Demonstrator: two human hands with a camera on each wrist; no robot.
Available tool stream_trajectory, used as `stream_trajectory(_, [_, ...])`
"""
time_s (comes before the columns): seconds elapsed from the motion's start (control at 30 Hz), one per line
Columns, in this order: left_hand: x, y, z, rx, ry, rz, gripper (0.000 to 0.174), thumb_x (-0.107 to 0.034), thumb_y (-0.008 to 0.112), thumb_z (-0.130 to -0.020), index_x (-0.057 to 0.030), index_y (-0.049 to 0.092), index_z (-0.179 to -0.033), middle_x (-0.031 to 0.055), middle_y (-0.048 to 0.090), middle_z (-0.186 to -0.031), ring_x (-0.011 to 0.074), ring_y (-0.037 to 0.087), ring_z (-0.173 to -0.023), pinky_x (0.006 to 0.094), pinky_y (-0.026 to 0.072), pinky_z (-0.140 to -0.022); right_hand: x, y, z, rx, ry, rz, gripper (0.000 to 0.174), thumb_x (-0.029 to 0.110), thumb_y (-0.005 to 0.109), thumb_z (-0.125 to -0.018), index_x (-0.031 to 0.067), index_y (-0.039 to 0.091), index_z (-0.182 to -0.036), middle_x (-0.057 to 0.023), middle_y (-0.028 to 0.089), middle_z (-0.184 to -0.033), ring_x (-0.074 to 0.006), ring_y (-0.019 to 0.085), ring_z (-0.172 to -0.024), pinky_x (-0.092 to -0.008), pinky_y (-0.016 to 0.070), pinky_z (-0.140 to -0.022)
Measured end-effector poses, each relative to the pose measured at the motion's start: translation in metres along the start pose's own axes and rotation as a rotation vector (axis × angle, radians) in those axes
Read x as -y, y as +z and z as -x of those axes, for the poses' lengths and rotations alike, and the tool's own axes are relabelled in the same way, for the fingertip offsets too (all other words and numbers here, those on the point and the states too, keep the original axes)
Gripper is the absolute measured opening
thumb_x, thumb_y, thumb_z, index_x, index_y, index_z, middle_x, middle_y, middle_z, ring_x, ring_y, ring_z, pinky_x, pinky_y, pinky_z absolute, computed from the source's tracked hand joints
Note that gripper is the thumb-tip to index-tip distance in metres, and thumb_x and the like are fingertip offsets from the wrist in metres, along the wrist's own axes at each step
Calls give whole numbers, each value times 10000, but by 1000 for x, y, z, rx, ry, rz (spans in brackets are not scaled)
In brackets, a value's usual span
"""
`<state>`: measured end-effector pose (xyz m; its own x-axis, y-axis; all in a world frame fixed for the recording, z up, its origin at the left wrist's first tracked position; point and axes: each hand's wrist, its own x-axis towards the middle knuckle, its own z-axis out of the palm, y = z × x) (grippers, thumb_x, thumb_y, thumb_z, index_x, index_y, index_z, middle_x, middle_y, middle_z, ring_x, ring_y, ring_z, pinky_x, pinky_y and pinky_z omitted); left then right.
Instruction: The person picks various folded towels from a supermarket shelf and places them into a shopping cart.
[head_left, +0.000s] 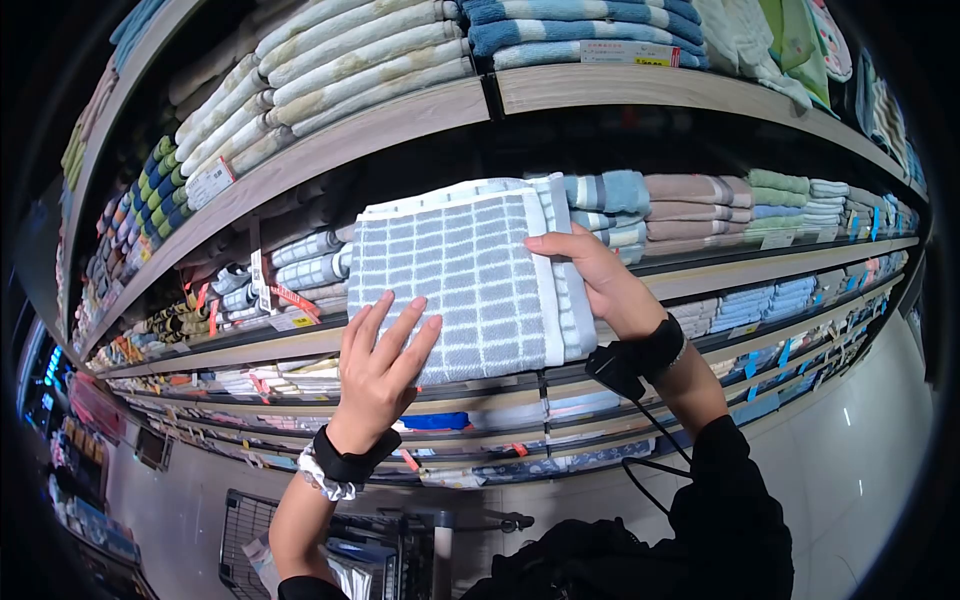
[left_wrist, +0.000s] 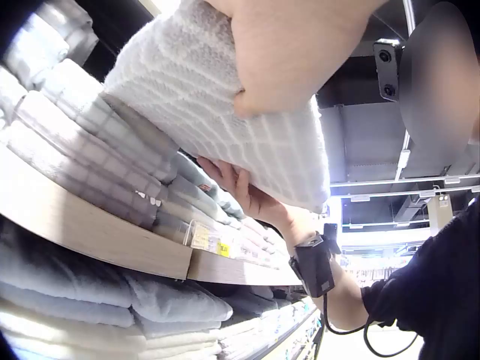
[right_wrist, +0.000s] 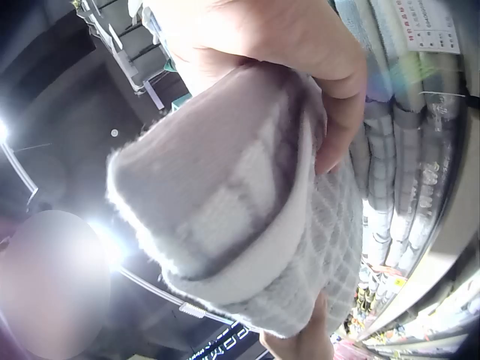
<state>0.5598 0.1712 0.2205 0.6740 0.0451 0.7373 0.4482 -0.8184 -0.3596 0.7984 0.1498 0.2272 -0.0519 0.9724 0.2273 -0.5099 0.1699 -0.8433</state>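
Note:
A folded grey-blue towel (head_left: 450,290) with a white grid and a pale border is held up in front of the shelves. My right hand (head_left: 610,285) grips its right edge, thumb on the upper face and the other fingers round beneath. The fingers of my left hand (head_left: 382,365) lie spread and nearly straight on the towel's lower left face. From the left wrist, the right hand's fingers (left_wrist: 225,180) show under the towel (left_wrist: 202,105). In the right wrist view the folded end of the towel (right_wrist: 210,187) faces the camera, layers visible.
Folded towels in stacks fill the shelves, including similar checked ones (head_left: 305,258), pink-brown ones (head_left: 690,210) and white ones (head_left: 370,60) above. Wooden shelf edges (head_left: 640,92) carry price tags (head_left: 630,52). A shopping cart (head_left: 240,535) stands below, and a cable (head_left: 650,480) hangs from my right wrist.

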Motion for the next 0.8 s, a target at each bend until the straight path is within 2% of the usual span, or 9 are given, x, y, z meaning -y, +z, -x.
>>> stream_trajectory(0.23, [-10,-11,7,9,41,166,410,28,517,-557,-81,520,-951,104,492,-1019,307,458,-936,401,369,-751,5,-4,17,87,-107,-82,573,99,526,-689,58,247,-1187,-120,456,-994,-188,480,-898,-296,402,-774])
stream_trajectory(0.33, [-8,-14,7,-49,-153,535,434,47,477,-546,7,473,-978,173,487,-1000,302,474,-930,326,370,-780,9,-5,24,167,-165,-88,562,336,444,-764,49,220,-1192,-117,415,-1068,-167,445,-956,-322,365,-811])
stream_trajectory(0.37, [-8,-14,10,-49,-154,536,434,47,477,-546,7,473,-978,173,487,-1000,302,474,-930,326,370,-780,11,-4,27,167,-164,-88,562,336,444,-764,49,220,-1192,-117,415,-1068,-167,445,-956,-322,365,-811])
stream_trajectory(0.43, [-9,-15,13,-145,-509,872,371,19,486,-617,31,451,-986,156,500,-981,247,486,-911,288,369,-773,17,-1,34,247,-326,-4,618,464,387,-760,49,227,-1190,-115,397,-1086,-181,406,-995,-327,330,-833])
stream_trajectory(0.47, [-8,-20,13,-42,-687,954,337,-38,493,-677,45,433,-998,116,505,-966,187,485,-880,273,367,-763,17,-1,35,266,-337,35,684,548,361,-728,58,233,-1188,-105,378,-1101,-194,380,-1010,-320,302,-847])
stream_trajectory(0.5, [-6,-16,15,-95,-775,1214,366,-65,525,-687,33,414,-1022,85,498,-960,153,481,-860,265,367,-761,17,-3,31,315,-350,57,679,519,405,-725,56,228,-1189,-100,370,-1095,-198,382,-995,-307,304,-842])
stream_trajectory(0.63, [-13,-11,9,-142,-1052,1607,405,-116,559,-698,11,385,-1042,90,478,-970,153,462,-890,270,373,-762,14,1,32,222,-373,412,653,297,501,-715,0,171,-1194,-131,348,-1112,-201,361,-1024,-312,276,-868])
stream_trajectory(0.73, [-12,-2,12,-101,-1149,1673,455,-153,539,-716,3,329,-1088,107,459,-1003,181,477,-896,301,400,-766,2,0,25,174,-319,384,574,63,562,-674,-7,254,-1152,-102,368,-1097,-164,373,-998,-280,310,-845])
stream_trajectory(0.8, [-13,4,13,-110,-1200,1717,456,-184,519,-732,-3,315,-1098,110,456,-1017,191,496,-887,310,432,-753,-5,-3,22,154,-301,381,578,68,560,-676,-5,247,-1156,-106,365,-1103,-164,371,-1004,-279,313,-844])
